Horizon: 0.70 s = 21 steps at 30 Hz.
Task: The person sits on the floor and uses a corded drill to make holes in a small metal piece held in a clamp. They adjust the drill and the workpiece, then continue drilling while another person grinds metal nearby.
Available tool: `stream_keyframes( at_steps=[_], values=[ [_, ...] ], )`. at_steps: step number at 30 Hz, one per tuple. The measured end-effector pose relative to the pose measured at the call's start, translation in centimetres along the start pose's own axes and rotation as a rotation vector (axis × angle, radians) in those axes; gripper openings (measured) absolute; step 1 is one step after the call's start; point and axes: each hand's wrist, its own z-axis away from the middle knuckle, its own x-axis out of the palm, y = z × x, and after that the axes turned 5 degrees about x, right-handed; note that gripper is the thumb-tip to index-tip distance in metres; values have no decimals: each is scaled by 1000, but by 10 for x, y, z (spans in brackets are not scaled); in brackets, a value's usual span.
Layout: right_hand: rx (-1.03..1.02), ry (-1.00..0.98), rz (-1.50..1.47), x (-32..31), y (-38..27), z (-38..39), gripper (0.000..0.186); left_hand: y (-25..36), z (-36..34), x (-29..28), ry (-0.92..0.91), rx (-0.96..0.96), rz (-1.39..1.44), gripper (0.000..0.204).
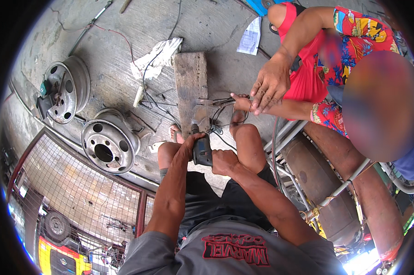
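Note:
I grip a dark power drill (202,152) with both hands, its front end directed at a worn wooden plank (190,73) on the floor. My left hand (192,141) wraps the tool's side near the front. At its rear, my right hand (224,162) is closed around the handle. Just beyond the drill's tip, a flat greyish piece (200,113) lies on the plank; whether the tip touches it I cannot tell. A co-worker's hand (242,102) holds a thin rod-like thing reaching the plank's right edge. The co-worker's other hand (272,82) hovers above it, fingers stretched.
Two steel wheel rims (107,149) stand at the left beside a wire mesh panel (88,183). A white rag (159,57) and loose cables lie around the plank. The co-worker (307,73) crouches at the right, near large rusty cylinders (324,183) and metal tubing. A paper sheet (249,36) lies farther off.

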Motion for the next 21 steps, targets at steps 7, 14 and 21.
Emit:
stream_keyframes(
  at_steps=[7,14,21],
  values=[
    [-15,86,4,15,7,3,41,-1,5,4,1,-82,9,34],
    [-34,249,-30,36,8,10,35,-15,10,-1,10,47,15,35],
    [-75,275,-36,59,17,53,36,-61,36,8,186,87,-41,39]
  ],
)
